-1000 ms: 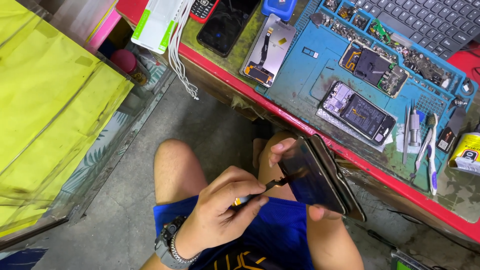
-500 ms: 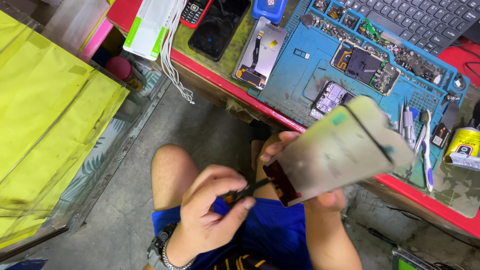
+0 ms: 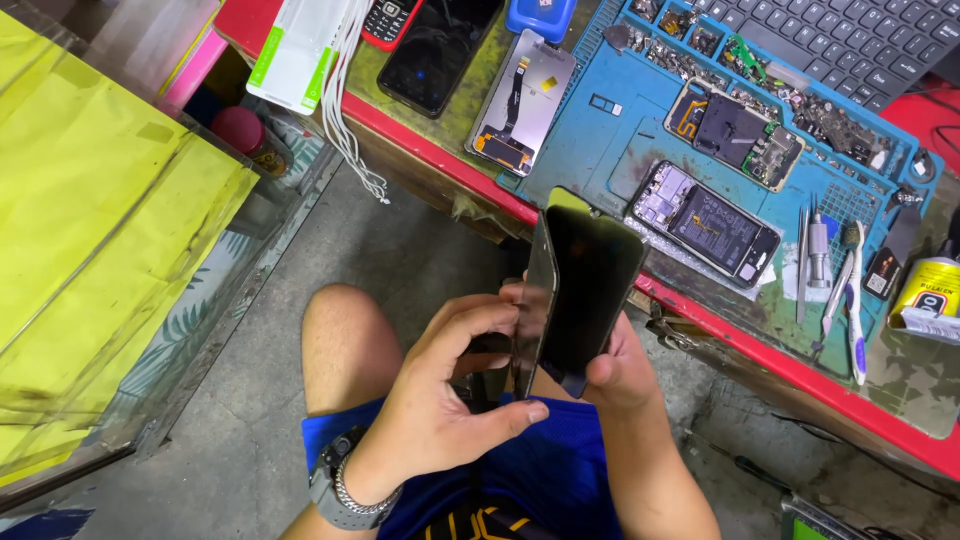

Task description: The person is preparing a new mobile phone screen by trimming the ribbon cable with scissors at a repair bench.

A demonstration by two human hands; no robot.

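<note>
A black phone [image 3: 592, 285] stands upright over my lap, its dark face toward me. My right hand [image 3: 618, 372] grips its lower end from behind and beneath. A thin dark panel [image 3: 540, 290] stands slightly apart from the phone's left edge. My left hand [image 3: 440, 400], with a watch on its wrist, pinches the lower part of that panel between thumb and fingers. A thin dark piece [image 3: 517, 380] shows by my left fingertips; I cannot tell whether it is a tool.
A red-edged workbench [image 3: 700, 315] lies ahead with a blue repair mat [image 3: 610, 140], an opened phone [image 3: 705, 222], a circuit board [image 3: 740, 135], tweezers [image 3: 815, 250], a glue tube [image 3: 925, 295] and a keyboard [image 3: 850, 40]. A yellow-lined glass case [image 3: 110, 230] stands at my left.
The phone has turned from showing a pale inner side to standing upright with its dark face toward me. My left hand has risen from prying low down to pinching the panel edge.
</note>
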